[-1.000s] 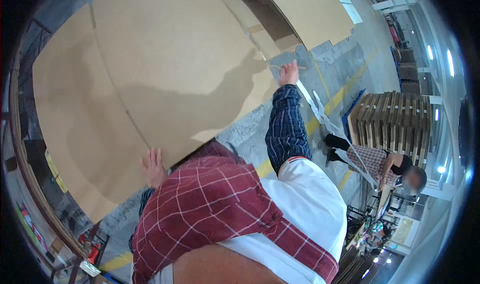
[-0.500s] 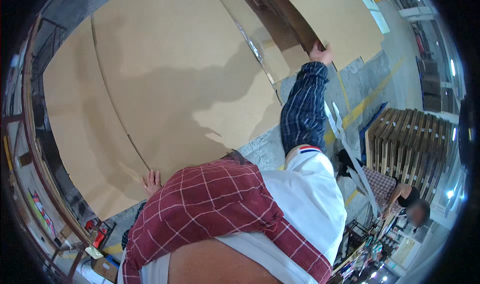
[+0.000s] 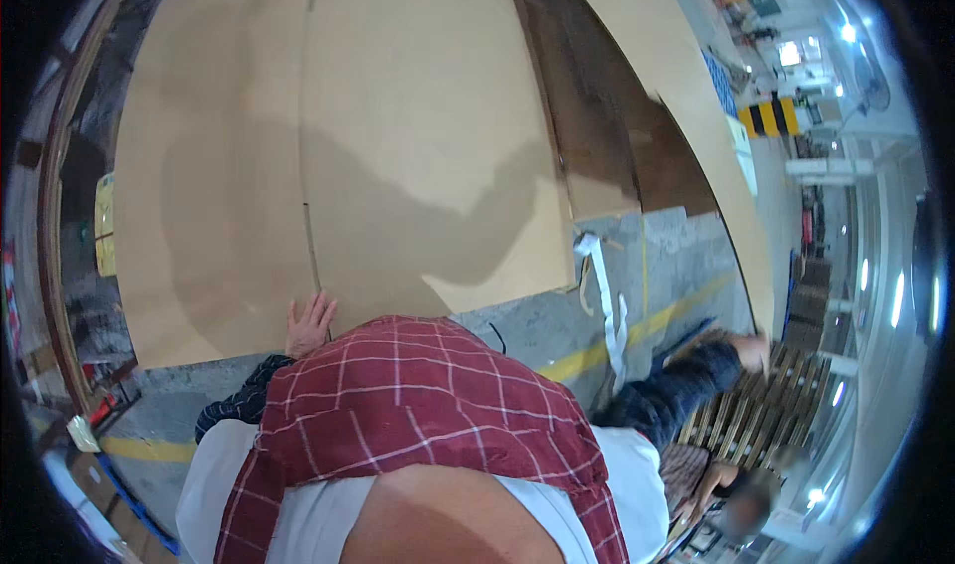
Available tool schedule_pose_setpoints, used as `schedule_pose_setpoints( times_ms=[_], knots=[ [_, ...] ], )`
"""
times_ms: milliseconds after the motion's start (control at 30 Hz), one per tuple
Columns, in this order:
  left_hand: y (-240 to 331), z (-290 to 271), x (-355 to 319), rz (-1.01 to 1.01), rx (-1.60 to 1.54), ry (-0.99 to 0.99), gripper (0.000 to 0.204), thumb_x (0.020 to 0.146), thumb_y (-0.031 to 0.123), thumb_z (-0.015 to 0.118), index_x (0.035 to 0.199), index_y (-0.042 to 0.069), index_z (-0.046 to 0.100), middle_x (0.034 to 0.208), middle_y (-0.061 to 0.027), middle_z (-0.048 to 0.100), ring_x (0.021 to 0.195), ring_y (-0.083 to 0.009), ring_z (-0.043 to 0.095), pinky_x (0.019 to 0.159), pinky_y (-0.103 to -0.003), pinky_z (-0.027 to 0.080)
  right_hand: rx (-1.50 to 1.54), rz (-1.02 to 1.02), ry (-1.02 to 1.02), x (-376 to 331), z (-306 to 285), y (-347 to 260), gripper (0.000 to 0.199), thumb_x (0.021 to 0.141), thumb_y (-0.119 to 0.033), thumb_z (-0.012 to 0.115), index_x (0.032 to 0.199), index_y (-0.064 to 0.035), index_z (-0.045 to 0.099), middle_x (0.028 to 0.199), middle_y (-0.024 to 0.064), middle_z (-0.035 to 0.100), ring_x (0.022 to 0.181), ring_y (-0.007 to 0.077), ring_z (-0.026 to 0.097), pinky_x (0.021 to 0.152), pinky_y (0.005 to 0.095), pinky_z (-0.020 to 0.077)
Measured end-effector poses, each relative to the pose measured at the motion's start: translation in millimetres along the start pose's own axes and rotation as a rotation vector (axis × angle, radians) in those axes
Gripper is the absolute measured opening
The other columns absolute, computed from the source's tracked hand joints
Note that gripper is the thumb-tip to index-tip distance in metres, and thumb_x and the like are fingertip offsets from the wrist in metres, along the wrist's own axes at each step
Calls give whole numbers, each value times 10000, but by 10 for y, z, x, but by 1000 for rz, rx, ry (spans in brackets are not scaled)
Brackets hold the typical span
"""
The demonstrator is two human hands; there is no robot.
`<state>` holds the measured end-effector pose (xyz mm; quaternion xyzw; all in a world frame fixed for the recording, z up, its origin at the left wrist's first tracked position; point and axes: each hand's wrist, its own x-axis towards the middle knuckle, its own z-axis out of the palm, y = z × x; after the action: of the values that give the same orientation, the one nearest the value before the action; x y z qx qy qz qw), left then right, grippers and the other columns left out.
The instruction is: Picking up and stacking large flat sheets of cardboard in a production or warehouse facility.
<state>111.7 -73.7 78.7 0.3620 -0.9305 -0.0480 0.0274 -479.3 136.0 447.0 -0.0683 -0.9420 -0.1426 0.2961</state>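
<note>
The right hand [image 3: 753, 352] has swung outward, gripping a wide tan cardboard panel [image 3: 671, 67] now raised; the left hand [image 3: 310, 325] lies splayed on a creased tan cardboard sheet [image 3: 428, 87]

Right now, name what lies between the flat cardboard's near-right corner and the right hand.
Head view: a white strip and grey floor with a yellow line.

The bare left hand [image 3: 310, 327] is palm down, fingers spread, close to the torso. The right arm in a dark-blue striped sleeve [image 3: 668, 395] stretches far rightward, its bare right hand [image 3: 753, 353] gripping.
</note>
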Motion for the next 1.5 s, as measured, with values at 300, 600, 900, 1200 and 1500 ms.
schedule_pose_setpoints(
  times_ms=[300, 600, 900, 1200, 1500],
  knots=[
    [197, -84, 106, 78, 16, 83, 433, 736, 315, 426, 1128, 134, 391, 1204, -90, 344, 1127, -202, 314, 863, -529, 200, 1340, -124, 411, 2247, -1043, 187, 357, 741, -343, 489, 988, -85, 505, 830, 87, 567, 671, 186, 545, 557, 277, 444],
    [192, -450, 124, -52, -55, -88, 470, 685, 240, 481, 1132, 128, 384, 1212, -61, 337, 1125, -188, 315, 890, -509, 188, 620, -751, 599, 787, -1188, -3163, 360, 696, -321, 449, 1007, -143, 481, 852, 137, 545, 748, 311, 525, 681, 401, 404],
    [526, -837, 81, -685, -223, -91, 592, 699, 325, 537, 1153, 19, 312, 1147, -162, 346, 1077, -318, 311, 898, -418, 223, 482, -1160, -137, -772, 689, -4906, 644, 744, -464, 400, 1233, -95, 204, 1245, 155, 256, 1126, 318, 266, 909, 429, 225],
    [958, -514, 316, -1626, -2058, 1139, 310, 768, 275, 504, 1017, 104, 437, 972, -39, 499, 927, -192, 461, 770, -340, 374, 970, -1206, -504, -1920, 1322, -4202, 447, 767, -257, 436, 1090, 45, 372, 1075, 249, 411, 1006, 351, 385, 867, 381, 300],
    [417, -442, 48, -1541, -1653, 1025, 304, 763, 244, 517, 990, 64, 425, 909, -68, 522, 773, -179, 526, 556, -328, 434, 1412, -490, -1928, -1633, 1775, -4005, 413, 787, -335, 454, 1008, 14, 459, 956, 97, 521, 816, 229, 507, 724, 329, 407]
  ],
)
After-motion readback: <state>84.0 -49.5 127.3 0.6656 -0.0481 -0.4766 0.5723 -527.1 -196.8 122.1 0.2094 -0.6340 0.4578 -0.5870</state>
